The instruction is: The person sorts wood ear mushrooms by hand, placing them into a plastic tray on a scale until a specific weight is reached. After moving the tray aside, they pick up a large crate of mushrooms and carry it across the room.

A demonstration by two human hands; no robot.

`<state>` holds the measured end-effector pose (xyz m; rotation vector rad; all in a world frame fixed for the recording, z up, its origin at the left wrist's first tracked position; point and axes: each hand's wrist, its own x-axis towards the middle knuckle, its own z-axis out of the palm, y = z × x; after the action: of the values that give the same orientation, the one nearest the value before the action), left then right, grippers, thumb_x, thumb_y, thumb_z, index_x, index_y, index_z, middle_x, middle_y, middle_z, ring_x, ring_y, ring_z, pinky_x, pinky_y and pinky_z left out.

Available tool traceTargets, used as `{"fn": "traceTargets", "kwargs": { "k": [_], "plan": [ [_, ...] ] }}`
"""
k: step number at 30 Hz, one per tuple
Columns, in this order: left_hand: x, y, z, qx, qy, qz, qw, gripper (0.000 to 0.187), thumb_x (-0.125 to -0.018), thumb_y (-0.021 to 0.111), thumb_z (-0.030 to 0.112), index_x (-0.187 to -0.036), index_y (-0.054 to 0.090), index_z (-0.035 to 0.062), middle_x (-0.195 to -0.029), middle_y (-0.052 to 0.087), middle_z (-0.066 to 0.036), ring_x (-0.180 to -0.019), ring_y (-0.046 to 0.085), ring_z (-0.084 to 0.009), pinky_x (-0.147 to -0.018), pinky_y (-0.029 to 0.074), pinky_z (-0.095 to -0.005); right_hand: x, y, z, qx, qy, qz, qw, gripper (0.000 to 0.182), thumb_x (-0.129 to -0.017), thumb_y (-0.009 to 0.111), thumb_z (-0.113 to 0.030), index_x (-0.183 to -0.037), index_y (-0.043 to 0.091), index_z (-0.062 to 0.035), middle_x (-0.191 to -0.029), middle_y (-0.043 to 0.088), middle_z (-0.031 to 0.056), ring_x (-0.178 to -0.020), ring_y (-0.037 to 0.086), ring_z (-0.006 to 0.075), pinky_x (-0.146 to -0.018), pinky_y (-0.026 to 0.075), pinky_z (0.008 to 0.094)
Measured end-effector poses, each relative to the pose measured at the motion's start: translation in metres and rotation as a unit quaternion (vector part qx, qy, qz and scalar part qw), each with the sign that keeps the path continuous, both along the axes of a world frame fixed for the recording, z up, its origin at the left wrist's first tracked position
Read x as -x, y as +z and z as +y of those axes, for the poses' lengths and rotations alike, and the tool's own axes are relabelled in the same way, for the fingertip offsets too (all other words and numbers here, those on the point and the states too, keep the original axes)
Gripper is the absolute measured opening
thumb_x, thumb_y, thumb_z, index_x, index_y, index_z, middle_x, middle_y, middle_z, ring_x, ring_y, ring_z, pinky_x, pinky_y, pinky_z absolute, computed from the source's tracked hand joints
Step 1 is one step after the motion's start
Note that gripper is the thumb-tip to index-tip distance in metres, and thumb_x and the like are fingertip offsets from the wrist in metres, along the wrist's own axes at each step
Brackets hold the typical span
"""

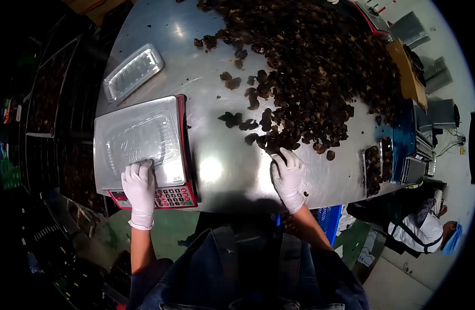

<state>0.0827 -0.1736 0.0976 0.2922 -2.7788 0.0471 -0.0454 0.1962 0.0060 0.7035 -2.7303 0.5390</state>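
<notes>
My left hand (138, 188), in a white glove, is over the near part of a red-edged scale (173, 181). Its fingers are bent and closed at the near rim of a clear plastic tray (142, 137) lying on the scale's metal plate. My right hand (290, 178), gloved in white too, reaches to the near edge of a big heap of dark brown, leaf-like pieces (310, 88) that look like wood ear mushrooms. Its thumb and fingers are apart, with the tips touching the nearest pieces. Whether a piece lies under the fingertips is hard to see.
Another clear tray (134, 73) lies on the metal table (217, 181) beyond the scale. Filled trays (372, 170) stand at the right edge, beside a blue box (402, 137). Dark crates (46, 98) are stacked at left. Another person (418, 227) is at the lower right.
</notes>
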Motion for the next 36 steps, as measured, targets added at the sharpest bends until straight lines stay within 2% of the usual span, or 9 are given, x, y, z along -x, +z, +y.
{"fn": "traceTargets", "kwargs": {
  "k": [2, 5, 7, 10, 14, 21, 27, 31, 36],
  "plan": [
    [0.004, 0.018, 0.019, -0.046, 0.013, 0.015, 0.999, 0.04, -0.073, 0.072, 0.004, -0.111, 0.061, 0.0081, -0.105, 0.061, -0.009, -0.095, 0.057, -0.0281, -0.086, 0.043, -0.039, 0.004, 0.01, 0.007, 0.025, -0.002, 0.002, 1.0, 0.031, -0.076, 0.068, -0.01, -0.106, 0.064, -0.0164, -0.122, 0.058, 0.0062, -0.113, 0.053, 0.026, -0.094, 0.036, 0.0408],
    [0.019, 0.032, 0.061, -0.179, -0.062, 0.041, 0.981, 0.035, -0.074, 0.071, 0.001, -0.108, 0.063, 0.0052, -0.108, 0.063, -0.011, -0.1, 0.059, -0.0302, -0.087, 0.045, -0.041, 0.026, 0.024, -0.001, 0.08, -0.038, 0.022, 0.996, 0.025, -0.079, 0.066, -0.002, -0.102, 0.063, -0.0126, -0.116, 0.061, 0.0085, -0.11, 0.055, 0.0274, -0.095, 0.038, 0.0383],
    [0.043, 0.013, 0.098, -0.32, -0.1, 0.013, 0.942, 0.036, -0.078, 0.069, 0.006, -0.114, 0.063, 0.0054, -0.115, 0.062, -0.014, -0.107, 0.058, -0.032, -0.093, 0.044, -0.0417, 0.057, 0.028, -0.013, 0.103, -0.047, 0.017, 0.993, 0.022, -0.08, 0.066, -0.003, -0.101, 0.065, -0.0126, -0.113, 0.061, 0.0068, -0.11, 0.054, 0.0268, -0.093, 0.039, 0.039],
    [0.095, -0.045, 0.147, -0.345, -0.176, -0.041, 0.921, 0.048, -0.077, 0.067, 0.008, -0.124, 0.057, 0.0057, -0.128, 0.054, -0.016, -0.12, 0.05, -0.0351, -0.1, 0.041, -0.0446, 0.101, 0.002, -0.022, 0.04, -0.051, 0.024, 0.998, 0.022, -0.081, 0.068, -0.01, -0.102, 0.068, -0.0154, -0.113, 0.061, 0.003, -0.107, 0.054, 0.0251, -0.09, 0.04, 0.039],
    [0.134, -0.082, 0.183, -0.304, -0.154, -0.019, 0.94, 0.046, -0.077, 0.067, 0.009, -0.121, 0.058, 0.0053, -0.129, 0.053, -0.017, -0.122, 0.048, -0.0367, -0.102, 0.039, -0.047, 0.127, 0.002, -0.024, -0.089, 0.001, 0.01, 0.996, 0.034, -0.076, 0.074, -0.022, -0.11, 0.069, -0.0235, -0.12, 0.059, 0.0044, -0.12, 0.048, 0.0236, -0.092, 0.038, 0.0433],
    [0.099, -0.083, 0.177, -0.349, -0.118, 0.026, 0.929, 0.038, -0.077, 0.066, 0.008, -0.115, 0.061, 0.0049, -0.129, 0.054, -0.016, -0.121, 0.049, -0.0363, -0.101, 0.04, -0.0462, 0.141, -0.017, -0.016, -0.05, 0.065, 0.067, 0.994, 0.018, -0.077, 0.071, -0.017, -0.095, 0.07, -0.0177, -0.112, 0.063, 0.0047, -0.114, 0.053, 0.0261, -0.092, 0.037, 0.0453],
    [0.114, -0.092, 0.174, -0.362, -0.067, 0.082, 0.926, 0.035, -0.077, 0.065, 0.004, -0.112, 0.062, 0.0055, -0.125, 0.056, -0.015, -0.118, 0.05, -0.0348, -0.1, 0.041, -0.0435, 0.13, -0.015, -0.018, -0.065, 0.051, 0.046, 0.996, 0.026, -0.077, 0.072, -0.02, -0.103, 0.07, -0.0181, -0.122, 0.06, 0.0069, -0.12, 0.05, 0.0257, -0.097, 0.036, 0.0475],
    [0.156, -0.093, 0.174, -0.3, -0.067, 0.076, 0.949, 0.028, -0.078, 0.066, 0.009, -0.106, 0.064, 0.0069, -0.109, 0.059, -0.011, -0.102, 0.054, -0.0322, -0.088, 0.045, -0.0433, 0.137, -0.018, -0.018, -0.087, 0.045, 0.023, 0.995, 0.019, -0.077, 0.072, -0.021, -0.095, 0.071, -0.0176, -0.121, 0.061, 0.0067, -0.121, 0.05, 0.026, -0.098, 0.035, 0.0475],
    [0.188, -0.1, 0.179, -0.185, -0.026, -0.013, 0.982, 0.025, -0.076, 0.073, 0.029, -0.093, 0.07, 0.0118, -0.09, 0.062, -0.008, -0.091, 0.057, -0.0276, -0.079, 0.045, -0.0409, 0.116, 0.002, -0.002, 0.068, -0.009, 0.041, 0.997, 0.007, -0.08, 0.071, -0.019, -0.085, 0.073, -0.0154, -0.114, 0.064, 0.0028, -0.118, 0.053, 0.0241, -0.097, 0.034, 0.0414]
  ]
}}
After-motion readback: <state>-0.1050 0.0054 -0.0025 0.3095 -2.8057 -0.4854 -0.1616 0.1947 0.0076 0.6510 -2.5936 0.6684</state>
